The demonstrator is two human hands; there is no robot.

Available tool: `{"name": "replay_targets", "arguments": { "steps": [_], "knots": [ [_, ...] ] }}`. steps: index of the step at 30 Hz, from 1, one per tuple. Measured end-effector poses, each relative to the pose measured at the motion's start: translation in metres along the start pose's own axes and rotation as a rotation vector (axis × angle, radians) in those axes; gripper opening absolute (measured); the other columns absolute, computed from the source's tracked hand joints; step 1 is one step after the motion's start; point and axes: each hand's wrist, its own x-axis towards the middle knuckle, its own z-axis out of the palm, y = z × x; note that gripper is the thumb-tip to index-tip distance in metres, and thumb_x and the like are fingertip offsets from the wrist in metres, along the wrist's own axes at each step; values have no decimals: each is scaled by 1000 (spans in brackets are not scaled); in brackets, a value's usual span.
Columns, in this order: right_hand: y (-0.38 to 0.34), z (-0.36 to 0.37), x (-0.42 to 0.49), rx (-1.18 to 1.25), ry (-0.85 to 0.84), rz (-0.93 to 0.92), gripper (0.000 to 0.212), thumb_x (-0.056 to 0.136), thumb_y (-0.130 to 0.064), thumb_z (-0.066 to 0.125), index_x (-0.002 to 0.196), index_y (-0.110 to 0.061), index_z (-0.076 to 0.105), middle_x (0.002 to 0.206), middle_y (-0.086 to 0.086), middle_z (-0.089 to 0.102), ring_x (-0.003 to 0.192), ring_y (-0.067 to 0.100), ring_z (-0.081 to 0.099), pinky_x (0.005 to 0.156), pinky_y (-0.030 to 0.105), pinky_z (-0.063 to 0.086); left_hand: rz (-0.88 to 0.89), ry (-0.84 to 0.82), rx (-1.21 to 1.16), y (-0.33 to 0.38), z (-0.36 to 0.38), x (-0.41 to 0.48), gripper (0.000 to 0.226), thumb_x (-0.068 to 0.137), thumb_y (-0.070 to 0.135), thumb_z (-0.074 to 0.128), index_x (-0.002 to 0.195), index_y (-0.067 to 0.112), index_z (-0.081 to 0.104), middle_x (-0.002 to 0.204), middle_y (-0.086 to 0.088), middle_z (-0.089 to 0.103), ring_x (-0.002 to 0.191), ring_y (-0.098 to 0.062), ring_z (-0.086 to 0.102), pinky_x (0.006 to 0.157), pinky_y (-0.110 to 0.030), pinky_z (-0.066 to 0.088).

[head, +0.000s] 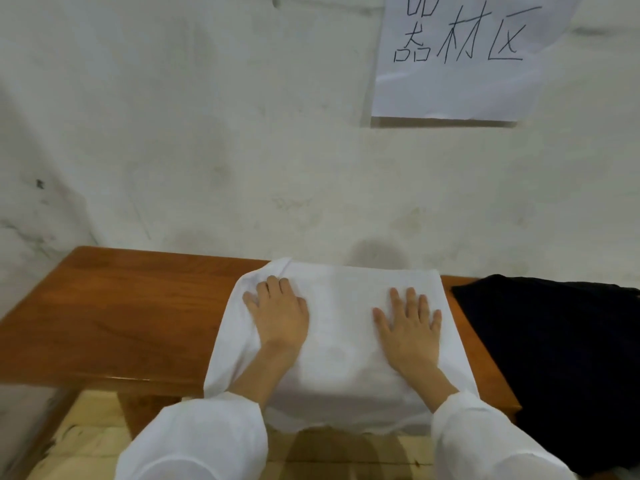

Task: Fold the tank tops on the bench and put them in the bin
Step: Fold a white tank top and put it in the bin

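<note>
A white tank top lies spread across the middle of the brown wooden bench, its near edge hanging over the bench's front. My left hand rests flat on the cloth's left part, fingers straight. My right hand lies flat on its right part, fingers spread. A black garment lies on the bench's right end, touching the white one's right side. No bin is in view.
A stained white wall stands right behind the bench. A paper sign with handwritten characters hangs on it at the upper right. Light floor shows below the bench's front edge.
</note>
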Motion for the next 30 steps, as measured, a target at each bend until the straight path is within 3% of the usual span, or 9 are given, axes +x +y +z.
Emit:
{"name": "replay_targets", "arguments": {
  "steps": [3,7,10,17,21,25,30],
  "knots": [
    [1,-1,-12,-4,-4,-9,67,95,-61,9,152,-28,-3,161,4,-7,147,26,-8,119,48,-4,12,-42,-62,-15,4,10,58,93,43,31,138,8,36,148,-19,30,138,-36,25,114,-52,18],
    [2,0,-14,-14,-1,-8,68,94,-62,4,152,-28,-3,161,4,-7,147,26,-8,119,48,-5,103,-129,-109,-45,1,49,80,83,75,33,146,28,24,158,-8,13,143,-29,17,113,-44,15],
    [4,1,-15,-9,6,-8,67,95,-61,10,153,-28,-2,161,3,-6,147,25,-8,118,49,-6,87,-23,-236,-59,6,45,73,89,67,33,146,21,30,155,-5,26,143,-23,19,115,-39,13],
    [2,-3,-22,226,203,172,70,96,-54,18,152,-13,6,159,8,14,147,25,8,120,43,0,115,3,-282,-69,6,21,61,99,41,33,150,9,24,159,-9,11,148,-24,5,120,-36,3],
    [8,-2,-25,132,107,105,67,98,-53,17,152,-13,13,159,7,14,147,24,8,121,42,2,261,-69,-180,-70,5,-5,62,100,44,21,152,9,15,160,-6,2,148,-20,0,120,-32,-1],
    [18,-2,-35,63,54,43,66,98,-53,17,152,-17,8,161,5,5,148,24,1,120,42,0,157,-134,-66,-71,0,-26,61,100,49,15,153,21,3,161,-6,-5,147,-27,-8,119,-44,-6],
    [28,1,-54,-17,9,103,68,96,-57,8,151,-21,-11,160,4,-11,147,26,-9,118,43,-7,55,-194,-38,-69,-3,-36,66,94,63,10,150,35,-10,158,-10,-17,144,-42,-11,113,-56,-10]
  ]
}}
